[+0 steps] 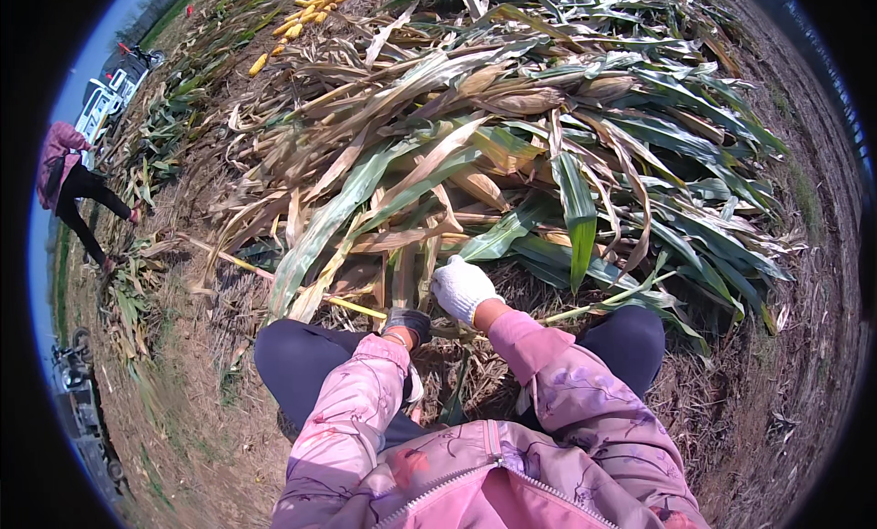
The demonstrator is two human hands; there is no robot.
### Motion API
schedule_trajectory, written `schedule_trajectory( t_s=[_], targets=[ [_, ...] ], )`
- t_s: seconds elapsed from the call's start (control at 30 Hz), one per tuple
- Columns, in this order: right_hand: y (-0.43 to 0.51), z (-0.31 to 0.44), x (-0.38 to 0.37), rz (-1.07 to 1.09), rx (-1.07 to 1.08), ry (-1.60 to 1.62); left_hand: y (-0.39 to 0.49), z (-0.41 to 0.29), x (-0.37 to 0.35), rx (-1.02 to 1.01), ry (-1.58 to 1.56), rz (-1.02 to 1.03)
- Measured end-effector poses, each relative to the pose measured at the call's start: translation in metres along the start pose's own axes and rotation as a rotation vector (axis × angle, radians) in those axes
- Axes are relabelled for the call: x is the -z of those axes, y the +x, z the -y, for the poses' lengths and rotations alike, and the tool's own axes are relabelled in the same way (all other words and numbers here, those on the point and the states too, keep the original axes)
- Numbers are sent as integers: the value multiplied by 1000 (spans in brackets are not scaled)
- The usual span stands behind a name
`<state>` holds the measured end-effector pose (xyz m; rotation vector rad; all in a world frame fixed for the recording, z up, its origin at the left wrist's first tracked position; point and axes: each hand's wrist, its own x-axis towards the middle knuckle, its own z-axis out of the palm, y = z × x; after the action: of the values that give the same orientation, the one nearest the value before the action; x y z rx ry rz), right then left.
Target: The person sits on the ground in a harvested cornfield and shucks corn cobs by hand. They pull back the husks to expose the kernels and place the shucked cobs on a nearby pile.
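Note:
My left hand (409, 323), in a dark grey glove, is low between my knees. A yellowish corn stalk (355, 307) runs in from the left and meets this glove, whose fingers are mostly hidden. Just above and to the right, my right hand (464, 289) wears a white knit glove. Its fingers are curled at the near edge of a heap of cut corn plants (438, 159). Whether it grips anything is hidden. Upright dry leaves (404, 275) stand close to both hands. Beyond them, an ear in its dry husk (479, 186) lies in the heap.
Husked yellow corn ears (312, 11) lie on the ground at the far left of the heap. A person in a pink top (63, 159) stands at the left, near a white vehicle (103, 101). Another vehicle (79, 399) is at lower left. Bare soil (822, 255) borders the right.

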<state>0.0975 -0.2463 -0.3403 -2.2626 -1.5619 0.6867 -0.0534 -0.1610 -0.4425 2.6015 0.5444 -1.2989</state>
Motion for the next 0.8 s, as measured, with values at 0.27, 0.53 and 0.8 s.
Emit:
schedule_trajectory(
  t_s=[0.27, 0.53, 0.8],
  targets=[
    [-22, -62, -45, -120, -83, 352, 77, 3, -9, -111, -205, -447],
    [-35, -61, -67, -31, -101, 242, 57, -25, -31, -59, -1009, -591],
    [-36, -71, -65, -220, -132, 187, 60, -46, -26, -177, -1979, -420]
  ],
)
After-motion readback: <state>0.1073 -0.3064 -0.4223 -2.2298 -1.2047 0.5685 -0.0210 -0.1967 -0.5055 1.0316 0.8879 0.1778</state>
